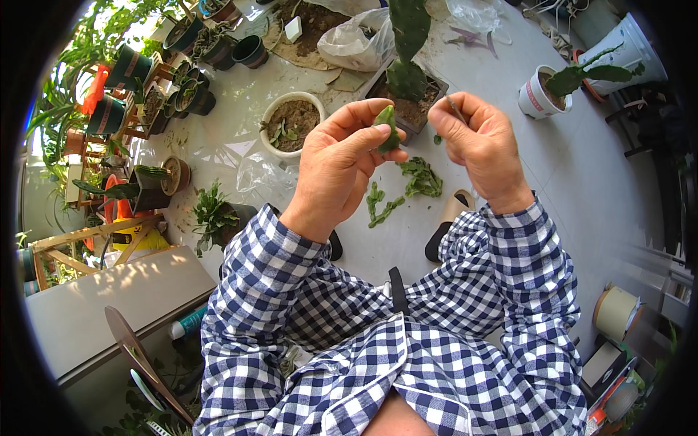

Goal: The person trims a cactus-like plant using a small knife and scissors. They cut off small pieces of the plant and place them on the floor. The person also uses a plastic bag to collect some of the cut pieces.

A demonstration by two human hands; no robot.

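My left hand point(346, 158) pinches a small green cactus segment point(387, 129) between thumb and fingers. To its right, my right hand point(482, 144) is closed around a thin grey tool point(455, 109); too little of it shows to tell its kind. A small green scrap point(437, 139) appears just left of the right hand's fingers. Below the hands, a heap of green cactus segments point(422, 177) and a jointed strip of segments point(380, 207) lie on the floor. Behind the hands, a tall flat-padded cactus point(409, 32) rises from a square pot point(420, 131).
A round cream pot point(268, 117) with soil and small cuttings stands left of the hands. A leafy potted plant point(214, 215) is near my left knee. A white pot point(537, 103) holds a cactus at right. Potted plants crowd a wooden stand point(133, 122). Plastic bags point(357, 43) lie at the back.
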